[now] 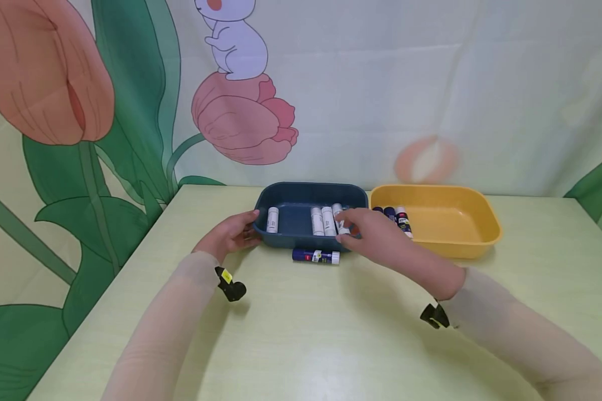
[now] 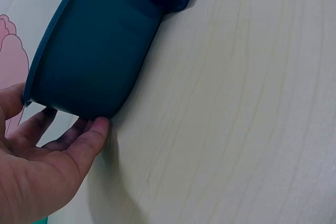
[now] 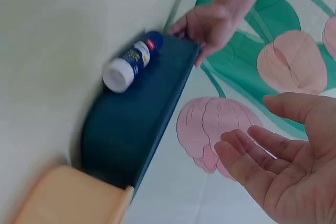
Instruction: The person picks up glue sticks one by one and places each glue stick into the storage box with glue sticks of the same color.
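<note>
My left hand [image 1: 229, 233] grips the left end of a dark blue plastic bin [image 1: 293, 241]. In the left wrist view its thumb is at the rim and its fingertips [image 2: 101, 124] lie against the lower outer wall. Several white glue sticks [image 1: 328, 221] are inside that bin, one white glue stick [image 1: 272, 220] apart at its left end. Above the bin's right end is my right hand [image 1: 381, 236], near the rightmost white stick. The right wrist view shows its fingers loosely spread, with nothing between them. A dark blue glue stick [image 1: 308, 255] with a white end lies along the bin's front wall.
A yellow bin [image 1: 451, 249] stands right beside the blue one. Several dark glue sticks [image 1: 403, 218] lie in its left end, partly behind my right hand. Both bins sit at the back of the pale wooden table [image 1: 301, 334], before a cloth [image 1: 361, 111] printed with flowers.
</note>
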Motion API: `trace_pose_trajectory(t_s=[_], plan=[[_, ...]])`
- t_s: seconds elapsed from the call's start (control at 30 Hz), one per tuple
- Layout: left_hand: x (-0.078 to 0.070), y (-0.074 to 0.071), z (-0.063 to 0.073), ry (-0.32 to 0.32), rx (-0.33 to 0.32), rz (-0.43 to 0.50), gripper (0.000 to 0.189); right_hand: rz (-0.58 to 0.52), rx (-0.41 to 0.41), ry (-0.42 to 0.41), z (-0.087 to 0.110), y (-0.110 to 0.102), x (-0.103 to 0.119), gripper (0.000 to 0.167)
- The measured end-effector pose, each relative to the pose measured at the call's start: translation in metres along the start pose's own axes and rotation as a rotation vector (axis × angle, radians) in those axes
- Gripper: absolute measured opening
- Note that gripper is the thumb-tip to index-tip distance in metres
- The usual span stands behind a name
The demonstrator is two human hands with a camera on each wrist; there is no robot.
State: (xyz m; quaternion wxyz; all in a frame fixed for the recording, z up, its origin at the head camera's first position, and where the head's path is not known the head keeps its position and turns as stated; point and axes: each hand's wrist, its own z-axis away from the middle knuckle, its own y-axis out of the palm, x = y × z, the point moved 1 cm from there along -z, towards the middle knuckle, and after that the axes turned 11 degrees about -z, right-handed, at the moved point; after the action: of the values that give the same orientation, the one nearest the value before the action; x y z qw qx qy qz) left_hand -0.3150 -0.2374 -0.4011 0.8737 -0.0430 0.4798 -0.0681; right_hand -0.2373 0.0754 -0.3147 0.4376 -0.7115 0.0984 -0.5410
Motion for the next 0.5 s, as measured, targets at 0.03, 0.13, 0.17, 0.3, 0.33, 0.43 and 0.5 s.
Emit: trace_pose_trajectory(t_s=[0.03,0.13,0.17,0.3,0.33,0.43,0.5], plan=[[0.0,0.001,0.0,-0.005,-0.002,0.002,0.055,-0.004,0.002,0.0,0.003,0.003,-0.001,0.041],[0.002,0.004,-0.002,-0.01,0.004,0.003,0.056,-0.007,0.017,-0.001,0.011,0.013,-0.005,0.041],[0.002,0.004,-0.003,-0.009,0.007,0.004,0.056,0.012,0.024,-0.011,0.013,0.017,-0.007,0.041],[0.002,0.005,-0.003,-0.004,0.016,0.003,0.057,0.125,0.076,-0.05,0.018,0.038,-0.014,0.045],[0.002,0.005,-0.002,-0.002,0.018,0.003,0.058,0.151,0.092,-0.058,0.018,0.043,-0.016,0.047],[0.0,0.003,0.0,-0.003,0.021,-0.001,0.058,0.181,0.141,-0.067,0.019,0.059,-0.018,0.052],[-0.001,0.001,0.002,-0.005,0.018,-0.009,0.058,0.192,0.165,-0.076,0.017,0.066,-0.017,0.057]])
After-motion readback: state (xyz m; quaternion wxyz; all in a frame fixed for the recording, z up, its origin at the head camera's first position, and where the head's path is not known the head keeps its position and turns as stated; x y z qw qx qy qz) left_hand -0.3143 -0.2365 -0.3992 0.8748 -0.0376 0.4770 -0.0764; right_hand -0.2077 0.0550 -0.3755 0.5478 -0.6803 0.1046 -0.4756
